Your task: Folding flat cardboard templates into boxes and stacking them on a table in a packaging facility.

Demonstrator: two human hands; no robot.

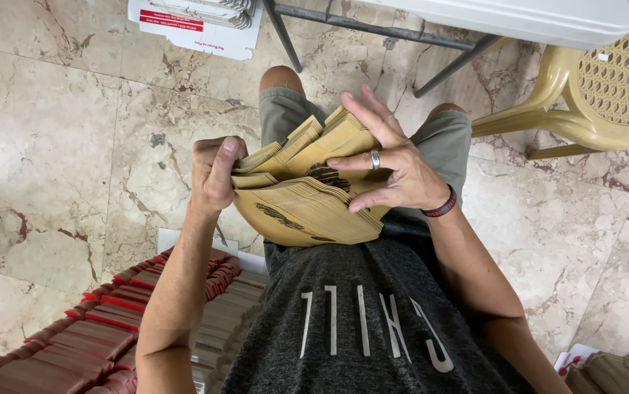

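Left hand [214,174]: closed in a fist-like grip on the left edge of a fanned stack of flat tan paper sleeves [307,197], thumb on top, fingers curled under. Right hand [390,162]: fingers spread wide and laid flat across the top right of the same stack, pressing it; a silver ring [375,159] on one finger, a dark wristband [442,205] at the wrist. Stack: held above the person's lap, against the front of a dark grey shirt [365,321], its leaves splayed like a fan, dark printed marks on some faces. Below it, knees in grey-green shorts [285,109]. At lower left, just beside the left forearm, rows of red-and-brown flat packets [103,328] standing on edge. Floor: beige veined marble tiles [59,146]. At the top, a white and red printed card [198,25] on the floor, and dark metal legs [373,29] under a white table edge. Upper right: a yellowish plastic chair with woven seat [606,87].
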